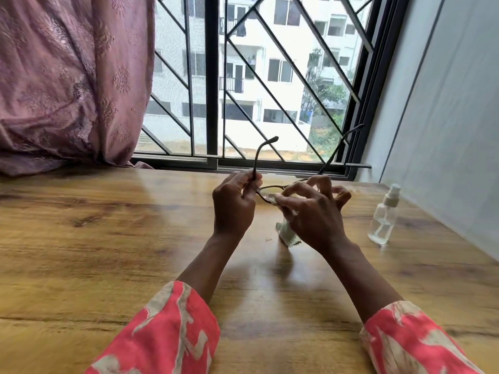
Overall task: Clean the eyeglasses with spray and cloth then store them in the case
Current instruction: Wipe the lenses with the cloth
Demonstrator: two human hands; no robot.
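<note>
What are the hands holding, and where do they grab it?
The left hand grips the eyeglasses at the left temple arm near its hinge. The right hand pinches the cloth against a lens.

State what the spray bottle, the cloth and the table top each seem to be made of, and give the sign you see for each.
Spray bottle: probably clear plastic, since the liquid and tube show through it; the pump looks like white plastic.
Cloth: soft pale fabric, likely microfibre; it hangs limp and has a zigzag-cut edge.
Table top: wood or wood-look laminate, with a grain pattern and a glossy sheen from the window.

Hands point(272, 209), eyeglasses point(272, 188), cloth point(287, 234)
</note>
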